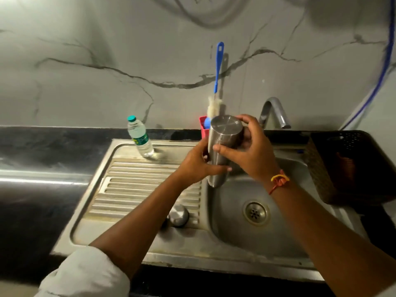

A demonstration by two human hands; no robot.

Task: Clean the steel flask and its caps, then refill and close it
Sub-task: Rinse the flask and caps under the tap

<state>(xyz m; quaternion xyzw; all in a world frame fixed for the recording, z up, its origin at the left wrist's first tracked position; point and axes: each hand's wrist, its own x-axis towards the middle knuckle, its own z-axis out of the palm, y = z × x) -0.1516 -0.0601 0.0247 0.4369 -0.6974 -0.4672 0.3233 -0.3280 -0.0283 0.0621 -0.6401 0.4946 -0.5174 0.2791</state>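
A steel flask (pixel 222 144) hangs over the left rim of the sink basin (pixel 278 232), with its flat end turned towards me. My left hand (pixel 194 166) grips its lower body from the left. My right hand (pixel 250 151) wraps around the upper part, thumb across the front. A round steel cap (pixel 178 215) lies on the ribbed drainboard (pixel 132 189), close to the basin. A plastic water bottle (pixel 140 139) with a teal lid stands at the back of the drainboard.
A blue-handled bottle brush (pixel 216 82) stands in a red holder (pixel 203 127) behind the flask. The steel tap (pixel 274 112) curves over the basin at the back. A dark woven basket (pixel 351 166) sits to the right. Dark counter (pixel 42 159) runs along the left.
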